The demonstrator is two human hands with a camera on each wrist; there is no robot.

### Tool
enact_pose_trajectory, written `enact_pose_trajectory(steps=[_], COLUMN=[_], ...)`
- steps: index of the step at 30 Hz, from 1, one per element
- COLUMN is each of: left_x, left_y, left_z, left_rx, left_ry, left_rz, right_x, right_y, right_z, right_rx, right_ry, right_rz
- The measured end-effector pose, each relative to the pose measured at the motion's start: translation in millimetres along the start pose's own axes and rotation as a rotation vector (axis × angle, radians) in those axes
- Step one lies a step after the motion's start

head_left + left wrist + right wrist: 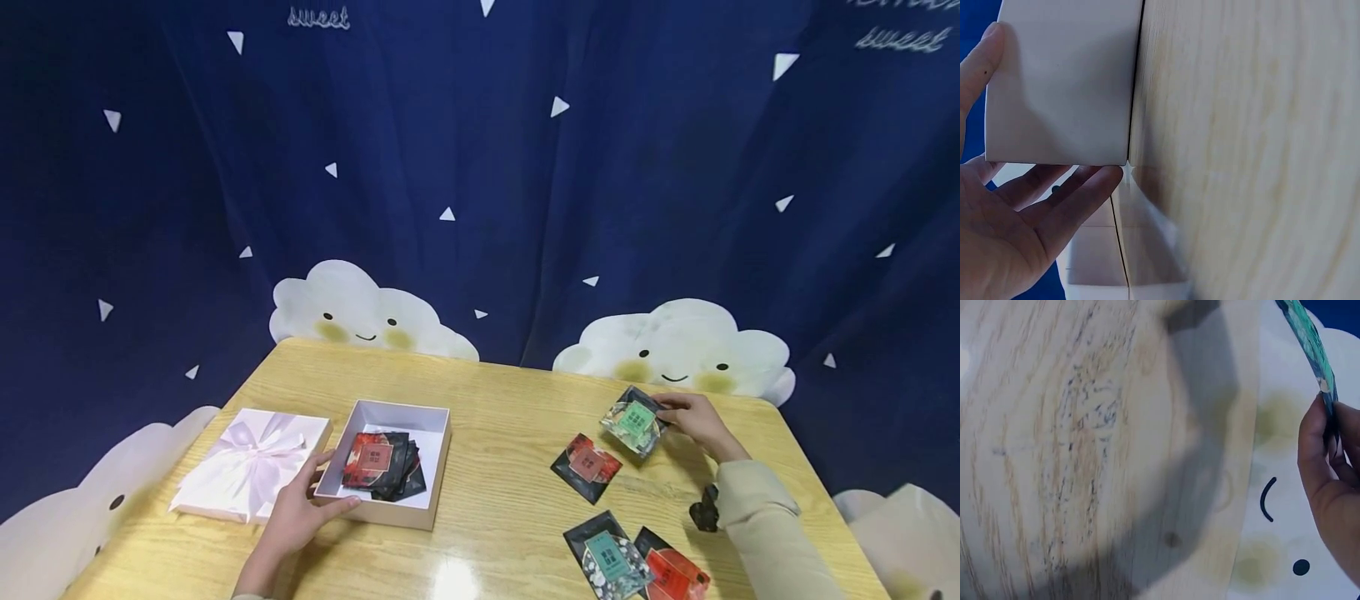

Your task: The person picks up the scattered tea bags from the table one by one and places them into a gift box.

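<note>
A white-lined box (441,467) stands on the table at the left, several black and red sachets (375,461) piled inside. My left hand (294,510) holds its near left corner, thumb along the front and fingers on the left side. In the left wrist view the thumb and fingers lie on two sides of the box (1063,87). At the right my right hand (696,423) pinches the edge of a black sachet with a green label (634,422). The right wrist view shows this sachet (1313,347) edge-on, raised off the table, between thumb and fingers.
A white lid with a pale bow (251,462) lies left of the box. On the right of the table are a red-labelled sachet (587,467), a teal-labelled one (609,557) and a red one (670,571) partly overlapping it. A small dark object (705,508) sits by the right sleeve.
</note>
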State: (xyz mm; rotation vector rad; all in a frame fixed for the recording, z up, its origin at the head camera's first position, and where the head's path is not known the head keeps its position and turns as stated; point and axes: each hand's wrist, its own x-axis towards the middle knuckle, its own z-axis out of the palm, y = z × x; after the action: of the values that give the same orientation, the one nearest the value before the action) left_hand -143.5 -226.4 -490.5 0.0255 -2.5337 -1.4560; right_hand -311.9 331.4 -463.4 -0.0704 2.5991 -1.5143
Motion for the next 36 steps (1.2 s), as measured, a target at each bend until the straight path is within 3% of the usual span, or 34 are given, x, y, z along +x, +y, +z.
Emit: enact_pose_trajectory(steps=[11, 18, 23, 25, 30, 36], left_x=[-0.2, 0.1, 0.1, 0.2, 0.5, 0.6], left_y=[0.4, -0.4, -1.3, -1.7, -2.2, -2.2], left_z=[-0.3, -0.7, -0.8, -1.0, -1.1, -0.7], left_rx=[0.021, 0.027, 0.031, 0.031, 0.022, 0.026], left_ry=[0.002, 0.000, 0.000, 0.000, -0.006, -0.008], left_rz=[0.002, -0.004, 0.001, 0.001, 0.000, 0.000], right_x=[-12, -16, -10, -12, -26, -28], right_y=[-16, -20, -9, -15, -51, -69], right_z=[3, 5, 7, 11, 23, 33], right_rx=[0.157, 0.196, 0.391, 0.440, 0.423, 0.457], right_ry=[0.069, 0.096, 0.079, 0.083, 0.095, 0.084], right_rz=[0.004, -0.027, -0.066, -0.060, -0.003, 0.049])
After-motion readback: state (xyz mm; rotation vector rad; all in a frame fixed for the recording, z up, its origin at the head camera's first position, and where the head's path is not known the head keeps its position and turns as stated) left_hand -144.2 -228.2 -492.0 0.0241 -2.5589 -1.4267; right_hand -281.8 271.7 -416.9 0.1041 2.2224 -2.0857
